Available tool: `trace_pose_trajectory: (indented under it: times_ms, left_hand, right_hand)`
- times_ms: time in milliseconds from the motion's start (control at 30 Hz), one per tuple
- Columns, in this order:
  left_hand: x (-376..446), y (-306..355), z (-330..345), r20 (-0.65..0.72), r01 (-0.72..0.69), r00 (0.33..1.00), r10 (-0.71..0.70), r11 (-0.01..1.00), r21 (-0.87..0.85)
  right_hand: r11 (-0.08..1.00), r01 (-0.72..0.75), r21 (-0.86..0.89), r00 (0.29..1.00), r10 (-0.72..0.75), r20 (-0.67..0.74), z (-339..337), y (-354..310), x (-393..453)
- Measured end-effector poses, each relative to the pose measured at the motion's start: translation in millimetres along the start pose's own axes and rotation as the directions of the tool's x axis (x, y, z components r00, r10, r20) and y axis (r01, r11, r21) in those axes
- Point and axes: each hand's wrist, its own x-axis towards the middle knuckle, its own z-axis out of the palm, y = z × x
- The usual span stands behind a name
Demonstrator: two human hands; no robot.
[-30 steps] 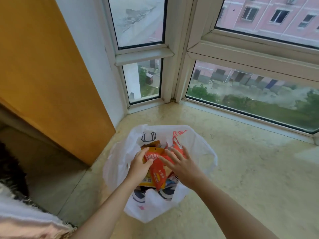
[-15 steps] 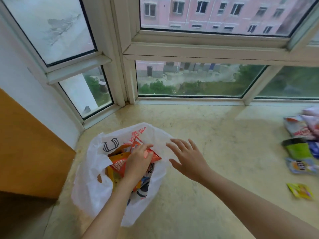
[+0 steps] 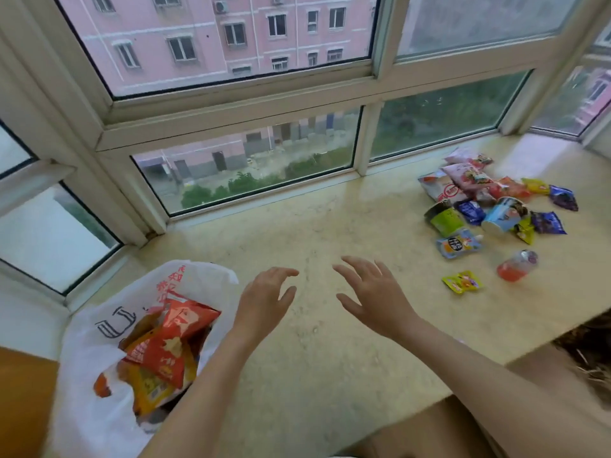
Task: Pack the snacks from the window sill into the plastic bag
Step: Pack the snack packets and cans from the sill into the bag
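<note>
The window sill [image 3: 330, 233] is pale cream stone with faint mottling. At its left edge lies a white plastic bag [image 3: 99, 408] printed with red characters and a black outline mark; a red packet [image 3: 172, 345] and orange-yellow packets [image 3: 148, 388] show inside. Near the right edge lie a green cup [image 3: 446, 221], a light blue cup [image 3: 504, 214], purple packets [image 3: 549, 222], a pink packet [image 3: 466, 175], a yellow sachet [image 3: 462, 281] and a red jelly cup [image 3: 515, 267].
</note>
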Motion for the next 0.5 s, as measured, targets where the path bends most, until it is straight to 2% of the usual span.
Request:
trace_pose_trajectory:
  times_ms: [133,267,500]
  left_hand:
    - [4.6,70.6,36.2,-0.039,-0.102,0.993,0.108,0.986,0.130]
    - [2.8,140.9,82.2,-0.062,-0.085,0.993,0.100,0.976,0.202]
    - [-4.5,232.8,154.7,-0.061,-0.109,0.989,0.136,0.941,0.321]
  right_hand:
    - [0.992,-0.119,0.042,0.988,0.122,-0.093,-21.3,51.6,-53.7]
    - [0.976,-0.218,0.023,0.967,0.219,-0.131,-38.0,107.7,-108.6]
    - [0.926,-0.377,-0.031,0.925,0.375,-0.066,-58.6,200.0,-194.2]
